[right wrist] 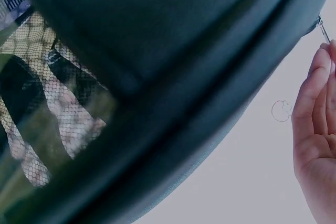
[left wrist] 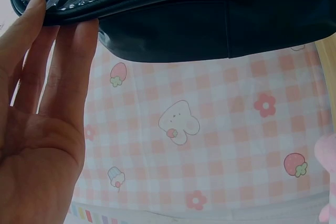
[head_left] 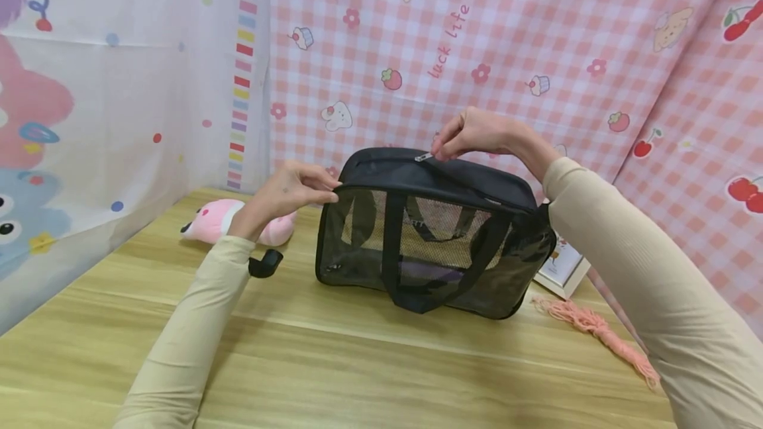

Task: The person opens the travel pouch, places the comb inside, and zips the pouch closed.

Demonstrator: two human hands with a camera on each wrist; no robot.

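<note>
A black bag (head_left: 444,181) with clear front and mesh back stands on the wooden table, its strap handle (head_left: 393,237) hanging down the front. My left hand (head_left: 292,187) pinches the bag's upper left edge; in the left wrist view the thumb (left wrist: 26,27) lies on the clear side and the fingers behind the rim. Above the bag top, my right hand (head_left: 477,132) pinches the metal zipper pull (head_left: 422,157). The right wrist view also shows this pull (right wrist: 324,31) at the fingertips. Something purple (head_left: 435,272) shows dimly through the clear front.
A pink plush toy (head_left: 208,220) lies behind my left forearm. To the bag's right are a framed picture (head_left: 563,270) and a bundle of pink cord (head_left: 602,333), near my right sleeve. A black strap (head_left: 265,263) sticks out by my left wrist. Patterned cloth (head_left: 369,38) hangs behind the table.
</note>
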